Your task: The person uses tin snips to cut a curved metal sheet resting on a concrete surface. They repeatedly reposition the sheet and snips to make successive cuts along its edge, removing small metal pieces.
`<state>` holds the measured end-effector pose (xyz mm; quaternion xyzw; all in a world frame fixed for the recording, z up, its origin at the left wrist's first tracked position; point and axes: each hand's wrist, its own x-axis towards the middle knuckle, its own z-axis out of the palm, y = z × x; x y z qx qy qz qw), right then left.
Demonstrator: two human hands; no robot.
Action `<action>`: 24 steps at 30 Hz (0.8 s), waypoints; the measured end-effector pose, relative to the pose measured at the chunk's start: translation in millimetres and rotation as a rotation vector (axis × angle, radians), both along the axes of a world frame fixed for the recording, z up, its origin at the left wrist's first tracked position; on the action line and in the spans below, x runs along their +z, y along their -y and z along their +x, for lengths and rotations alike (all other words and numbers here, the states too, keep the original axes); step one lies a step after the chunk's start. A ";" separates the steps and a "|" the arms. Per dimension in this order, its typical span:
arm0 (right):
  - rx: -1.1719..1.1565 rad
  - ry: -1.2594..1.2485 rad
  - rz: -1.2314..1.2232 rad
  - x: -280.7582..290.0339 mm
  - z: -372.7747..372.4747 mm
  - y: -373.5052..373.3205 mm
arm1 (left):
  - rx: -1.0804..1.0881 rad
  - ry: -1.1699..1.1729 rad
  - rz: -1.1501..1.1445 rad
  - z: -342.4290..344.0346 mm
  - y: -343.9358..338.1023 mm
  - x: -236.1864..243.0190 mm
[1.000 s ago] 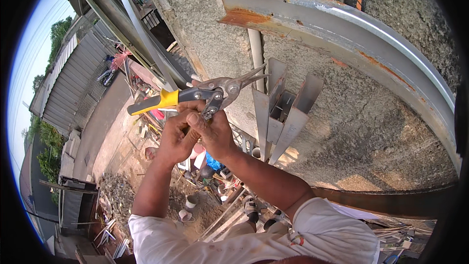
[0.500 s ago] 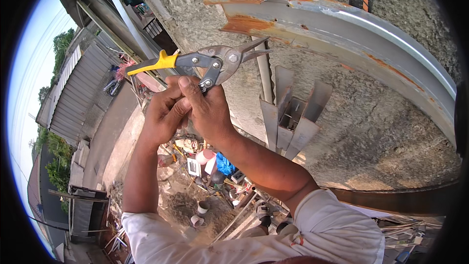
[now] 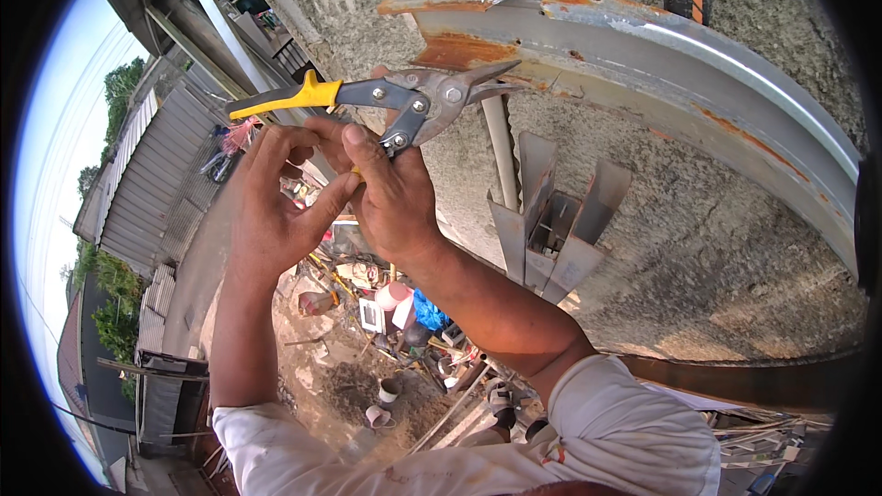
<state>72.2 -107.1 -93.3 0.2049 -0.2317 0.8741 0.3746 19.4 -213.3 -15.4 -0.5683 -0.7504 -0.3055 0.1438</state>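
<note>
My right hand (image 3: 393,193) is closed round the lower handle of metal snips (image 3: 432,99), whose yellow upper handle (image 3: 294,96) sticks out to the left and whose jaws are parted. My left hand (image 3: 276,193) is just left of it, fingers curled but apart below the upper handle, thumb tip at the right hand. The jaws appear in front of a curved, rusty steel channel (image 3: 661,78); whether they touch it cannot be told. Below the channel, several cut steel profiles (image 3: 593,211) stand against the rough concrete wall (image 3: 689,248).
A pale pipe (image 3: 503,152) runs along the wall. Far below lie a cluttered heap with a blue plastic bag (image 3: 429,310), buckets (image 3: 389,389) and sand. A corrugated metal fence (image 3: 152,202), a parked motorbike (image 3: 219,163) and overhead beams (image 3: 216,18) are at the left.
Both hands and the snips have moved upward in the view, the jaws now over the channel's lower edge. My left hand has loosened and shifted left, its fingers spreading from the right hand.
</note>
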 end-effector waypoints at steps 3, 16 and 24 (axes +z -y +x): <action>0.010 -0.028 0.049 2.8 0.1 -2.8 | 0.145 -0.625 0.048 10.4 4.9 18.1; -0.021 -0.086 0.001 7.9 -14.6 -0.2 | 0.339 -0.708 -0.341 4.0 -5.4 33.8; -0.003 -0.122 0.037 7.8 -15.6 -3.2 | 0.197 -0.702 -0.193 -5.8 -12.3 36.2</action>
